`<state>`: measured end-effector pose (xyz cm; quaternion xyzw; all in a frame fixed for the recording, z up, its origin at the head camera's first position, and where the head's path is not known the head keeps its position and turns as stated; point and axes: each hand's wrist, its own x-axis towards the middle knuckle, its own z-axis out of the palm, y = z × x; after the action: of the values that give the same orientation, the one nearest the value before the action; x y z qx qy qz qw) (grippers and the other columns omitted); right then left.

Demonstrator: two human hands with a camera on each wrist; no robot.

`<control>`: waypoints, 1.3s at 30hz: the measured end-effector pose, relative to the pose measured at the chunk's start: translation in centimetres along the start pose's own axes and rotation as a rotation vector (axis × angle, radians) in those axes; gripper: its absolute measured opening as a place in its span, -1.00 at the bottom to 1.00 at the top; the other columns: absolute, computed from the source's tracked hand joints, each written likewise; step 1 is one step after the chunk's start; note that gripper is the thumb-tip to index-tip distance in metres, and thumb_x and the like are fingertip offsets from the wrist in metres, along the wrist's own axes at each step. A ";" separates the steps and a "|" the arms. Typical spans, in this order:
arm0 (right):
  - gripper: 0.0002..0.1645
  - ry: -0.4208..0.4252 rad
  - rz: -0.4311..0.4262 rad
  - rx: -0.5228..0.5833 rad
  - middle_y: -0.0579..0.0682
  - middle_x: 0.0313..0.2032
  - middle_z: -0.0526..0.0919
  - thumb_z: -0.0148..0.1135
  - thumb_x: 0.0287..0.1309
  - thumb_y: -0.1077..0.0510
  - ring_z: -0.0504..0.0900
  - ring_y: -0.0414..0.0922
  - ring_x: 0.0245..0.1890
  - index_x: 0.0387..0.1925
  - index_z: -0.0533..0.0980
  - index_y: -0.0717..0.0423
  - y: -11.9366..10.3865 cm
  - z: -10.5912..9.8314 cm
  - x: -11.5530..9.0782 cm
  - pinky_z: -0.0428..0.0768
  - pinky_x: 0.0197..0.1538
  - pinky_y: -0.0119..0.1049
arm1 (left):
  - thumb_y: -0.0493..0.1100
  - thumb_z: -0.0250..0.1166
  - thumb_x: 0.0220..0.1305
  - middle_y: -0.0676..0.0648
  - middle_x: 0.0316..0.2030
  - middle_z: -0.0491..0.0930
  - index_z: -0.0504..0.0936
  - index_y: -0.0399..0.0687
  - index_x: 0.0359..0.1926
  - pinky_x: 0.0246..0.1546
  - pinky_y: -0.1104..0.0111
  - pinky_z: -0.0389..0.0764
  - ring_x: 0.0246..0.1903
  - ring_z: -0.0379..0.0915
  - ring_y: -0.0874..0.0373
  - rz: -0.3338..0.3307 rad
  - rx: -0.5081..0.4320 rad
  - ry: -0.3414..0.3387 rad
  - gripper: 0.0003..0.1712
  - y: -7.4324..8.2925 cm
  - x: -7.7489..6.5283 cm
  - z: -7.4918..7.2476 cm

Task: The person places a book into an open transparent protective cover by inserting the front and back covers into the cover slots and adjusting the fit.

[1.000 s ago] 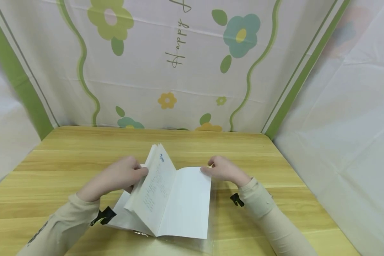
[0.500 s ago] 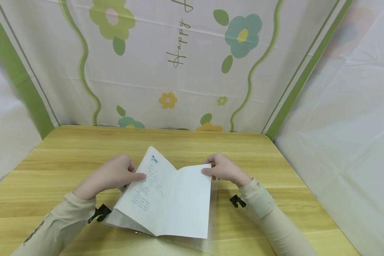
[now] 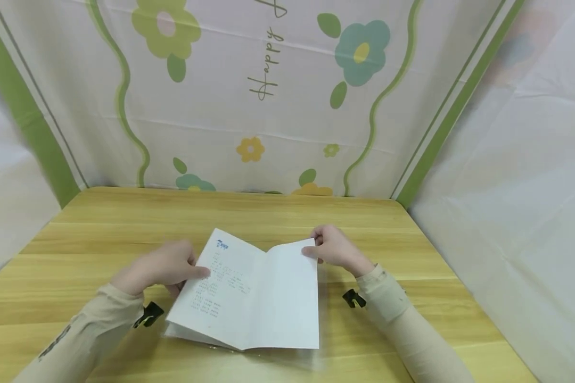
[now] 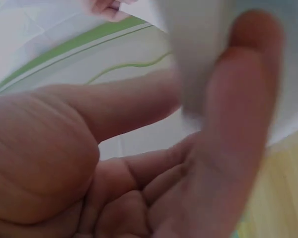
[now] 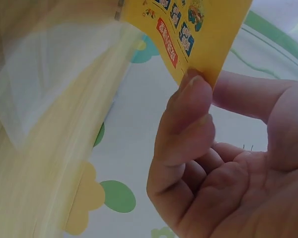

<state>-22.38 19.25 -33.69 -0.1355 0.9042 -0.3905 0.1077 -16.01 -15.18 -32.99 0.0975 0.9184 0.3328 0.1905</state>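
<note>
A thin open book [image 3: 220, 298] is held between my hands at the front middle of the table. Its left page carries small print and a blue picture; the right side is plain white. My left hand [image 3: 160, 266] pinches the left edge, thumb on top of the page and fingers behind. At the upper right corner, my right hand [image 3: 333, 247] grips the white leaf with thumb and fingers. In the right wrist view, the outer side of that leaf is a yellow printed cover [image 5: 208, 29]. A clear plastic sheet [image 5: 54, 74] hangs loose beside it.
The wooden table [image 3: 364, 223] stretches back to a white cloth [image 3: 220, 117] with printed flowers. White cloth walls [image 3: 522, 175] also stand at both sides. A black strap piece [image 3: 353, 299] sticks out at each wrist.
The bundle of pages in my left hand has swung down to the left, so the book lies wider open. My right hand has raised its corner slightly, and the clear sheet has come apart from it.
</note>
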 end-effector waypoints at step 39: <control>-0.67 -0.151 -0.027 0.175 0.21 -0.52 0.63 0.28 0.30 0.08 0.53 -0.06 -0.59 -0.48 0.57 0.25 0.2 -1.1 0.1 0.42 -0.54 -0.37 | 0.10 0.15 0.43 0.08 -0.76 0.17 0.35 -0.05 -0.70 -0.69 0.45 0.14 -0.74 0.08 0.23 0.047 0.127 0.188 -0.43 0.9 1.1 1.3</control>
<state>-22.89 20.11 -33.11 -0.1666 0.8541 -0.4580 0.1817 -16.42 -13.43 -33.67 0.0991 0.9490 0.2857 0.0890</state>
